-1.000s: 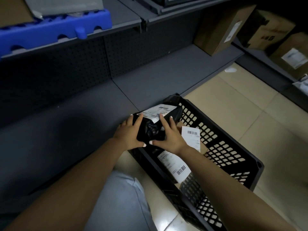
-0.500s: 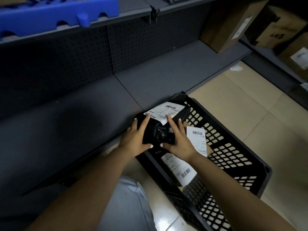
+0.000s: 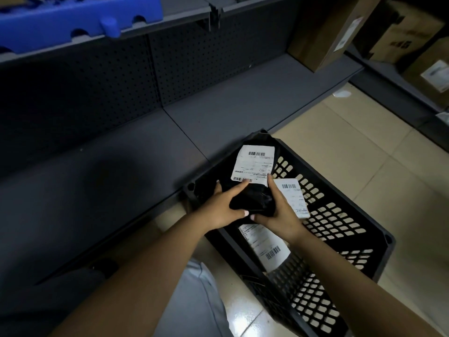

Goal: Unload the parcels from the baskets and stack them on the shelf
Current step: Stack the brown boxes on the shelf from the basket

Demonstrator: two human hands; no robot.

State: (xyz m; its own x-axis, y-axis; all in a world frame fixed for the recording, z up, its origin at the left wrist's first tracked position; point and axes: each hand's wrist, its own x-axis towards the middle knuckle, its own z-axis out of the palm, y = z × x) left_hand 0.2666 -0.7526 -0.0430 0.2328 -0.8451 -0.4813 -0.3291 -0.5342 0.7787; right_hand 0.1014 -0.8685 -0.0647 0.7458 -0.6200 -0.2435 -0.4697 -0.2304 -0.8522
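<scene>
A black plastic-wrapped parcel (image 3: 252, 198) with a white barcode label on top is held over the near-left corner of a black slatted basket (image 3: 340, 215) on the floor. My left hand (image 3: 223, 207) grips its left side with the thumb under its near edge. My right hand (image 3: 279, 210) grips its right side, fingers reaching up to the label. Two more labelled parcels lie in the basket: one (image 3: 294, 195) right of my hands, one (image 3: 264, 244) below them. The grey bottom shelf (image 3: 145, 154) stretches to the left and behind the basket.
Brown cardboard boxes (image 3: 325, 32) stand on the shelf's far right end and more (image 3: 413, 45) on the neighbouring shelf unit. A blue plastic piece (image 3: 73, 23) lies on the upper shelf. Perforated back panel behind the shelf. Beige tiled floor (image 3: 352, 147) to the right. My knee is below.
The parcel has tilted so its label faces up more squarely, and both hands with it have shifted slightly right and lower over the basket.
</scene>
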